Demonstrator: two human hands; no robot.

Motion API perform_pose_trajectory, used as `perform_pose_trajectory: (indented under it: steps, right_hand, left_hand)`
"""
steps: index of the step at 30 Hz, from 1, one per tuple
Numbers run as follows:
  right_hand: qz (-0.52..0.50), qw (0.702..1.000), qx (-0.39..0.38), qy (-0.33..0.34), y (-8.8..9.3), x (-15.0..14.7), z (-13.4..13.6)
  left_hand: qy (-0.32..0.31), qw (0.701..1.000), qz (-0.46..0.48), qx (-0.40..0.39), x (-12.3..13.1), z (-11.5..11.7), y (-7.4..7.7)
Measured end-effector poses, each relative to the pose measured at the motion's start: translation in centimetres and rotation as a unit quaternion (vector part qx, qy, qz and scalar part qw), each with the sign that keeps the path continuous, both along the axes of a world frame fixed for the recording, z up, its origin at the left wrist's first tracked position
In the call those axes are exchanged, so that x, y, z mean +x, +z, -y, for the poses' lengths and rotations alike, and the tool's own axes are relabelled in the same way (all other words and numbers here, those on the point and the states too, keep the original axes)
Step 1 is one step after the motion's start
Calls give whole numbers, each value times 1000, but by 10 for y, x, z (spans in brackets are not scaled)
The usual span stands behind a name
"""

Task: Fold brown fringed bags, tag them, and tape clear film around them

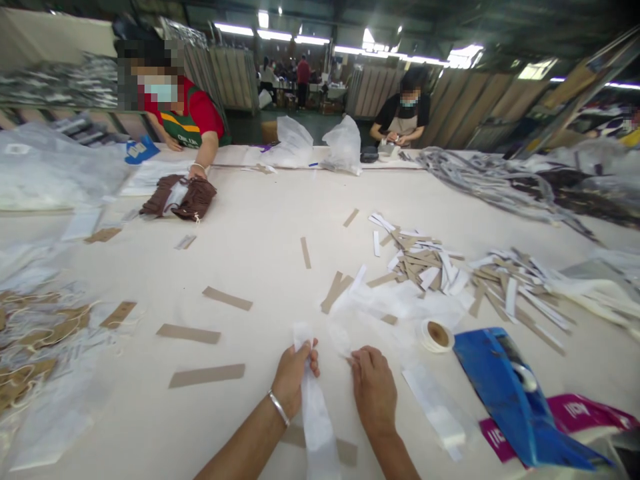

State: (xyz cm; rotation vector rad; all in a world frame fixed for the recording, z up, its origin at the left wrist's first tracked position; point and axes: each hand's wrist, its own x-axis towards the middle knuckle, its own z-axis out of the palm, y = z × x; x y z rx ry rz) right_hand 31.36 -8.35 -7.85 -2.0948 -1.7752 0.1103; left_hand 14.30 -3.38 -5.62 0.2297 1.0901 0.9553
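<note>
My left hand [294, 377], with a silver bracelet at the wrist, grips a long white translucent strip [318, 423] between thumb and fingers. The strip hangs down toward the near edge, over a grey-brown card strip [347, 452] on the table. Just to the right, my right hand [373, 383] has its fingers pinched together at the lower end of thin white material [340, 335]. Beyond it, crumpled white sheeting [415, 303] spreads toward a pile of white and brown card strips [425, 261]. A white roll with a brown core [437, 335] lies to the right.
Several loose card strips [188, 333] lie left of my hands. Tags with strings [65, 327] cover the far left. A blue packet [515, 393] lies at the right. Across the table [260, 220], a person in red [200, 117] touches a brown bundle [180, 197]; another person [406, 110] works behind.
</note>
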Motion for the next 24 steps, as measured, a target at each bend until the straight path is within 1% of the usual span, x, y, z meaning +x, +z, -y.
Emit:
perform_pose_trajectory:
  steps: [2,4,6,8,10,12,15,18,21,24]
  right_hand:
    - [-32,999,3,-10,2,-1,3]
    - [-111,994,-12,-17,12,-2,7]
    - [-214,975,-51,-16,27,-3,11]
    - [-291,952,-92,-8,41,-5,18]
    - [-330,937,-114,13,52,-9,27]
    - [-343,930,-126,39,58,-12,37]
    - [-337,928,-144,67,60,-16,50]
    - [-328,926,-169,76,57,-17,57]
    - [-326,921,-196,88,52,-18,63]
    - [-333,908,-232,108,48,-15,69]
  left_hand:
    - [-13,1000,9,-17,11,5,1]
    - [-14,999,5,-35,18,10,1]
    - [-13,998,3,-58,22,15,0]
    - [-12,997,13,-81,26,17,-2]
    - [-18,994,31,-101,29,18,-3]
    - [-35,991,54,-117,31,16,-4]
    - [-50,980,121,-149,29,13,-1]
    - [-44,972,167,-158,24,12,6]
    - [-46,975,168,-139,22,14,12]
    - [-53,982,136,-120,23,16,10]
